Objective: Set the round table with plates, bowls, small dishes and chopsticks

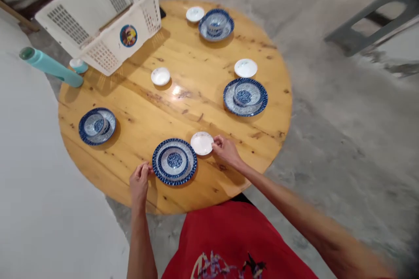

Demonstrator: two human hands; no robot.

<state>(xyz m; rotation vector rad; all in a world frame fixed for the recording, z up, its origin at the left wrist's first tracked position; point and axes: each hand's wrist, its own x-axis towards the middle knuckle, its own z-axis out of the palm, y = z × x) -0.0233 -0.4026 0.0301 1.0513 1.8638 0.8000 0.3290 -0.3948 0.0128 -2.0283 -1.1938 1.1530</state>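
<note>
A blue-and-white plate point(158, 175) lies near the front edge of the table, with a matching bowl point(174, 161) on it. At the plate's left rim is my left hand point(140, 181), its fingers pressed together on the edge. A small white saucer point(202, 144) rests beside the plate, at its upper right, close against the rim. My right hand point(225, 150) pinches the saucer's right edge between thumb and fingers.
Other blue plates with bowls stand at the left point(85, 136), right point(229, 104) and far side point(209, 37) of the round wooden table point(137, 113). White saucers point(160, 76), a white basket point(108, 61), a turquoise bottle point(54, 67) and a grey chair point(363, 22) surround them.
</note>
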